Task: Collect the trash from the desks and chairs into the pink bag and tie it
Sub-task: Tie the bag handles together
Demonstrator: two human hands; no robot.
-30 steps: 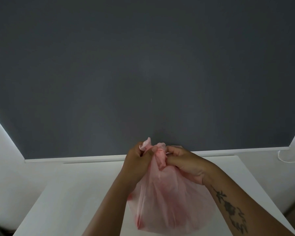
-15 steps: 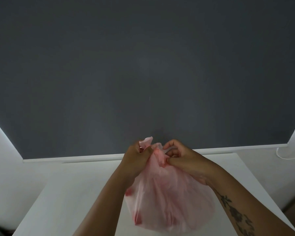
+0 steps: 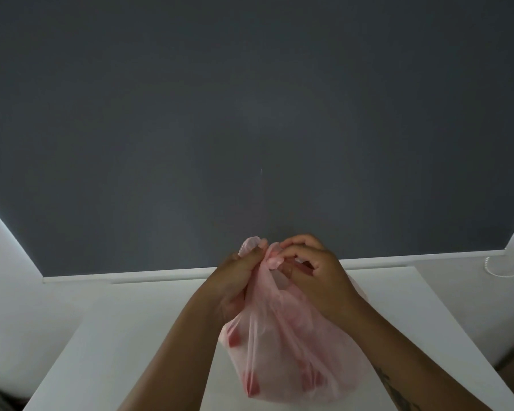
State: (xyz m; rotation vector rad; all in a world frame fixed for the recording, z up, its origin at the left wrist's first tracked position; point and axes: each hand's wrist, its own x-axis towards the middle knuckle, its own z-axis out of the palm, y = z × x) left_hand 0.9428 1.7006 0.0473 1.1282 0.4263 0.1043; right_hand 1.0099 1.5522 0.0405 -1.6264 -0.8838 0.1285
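A thin pink bag [image 3: 291,348] stands on the white desk [image 3: 125,336], bulging with trash; reddish pieces show through its film. My left hand [image 3: 235,280] grips one gathered handle of the bag at its top, with a pink end sticking up above the fingers. My right hand [image 3: 315,271] is just to the right, fingers curled around the other twisted handle. The two hands almost touch above the bag's mouth. What the fingers do inside the twist is hidden.
A dark grey roller blind [image 3: 250,129] fills the view behind the desk, with a white sill [image 3: 161,275] under it. A white bead cord [image 3: 496,266] hangs at the right. White walls flank both sides.
My right hand has opened its fist slightly and lifted over the twisted handle. The bag has sagged and shifted a little lower. The left hand keeps its grip.
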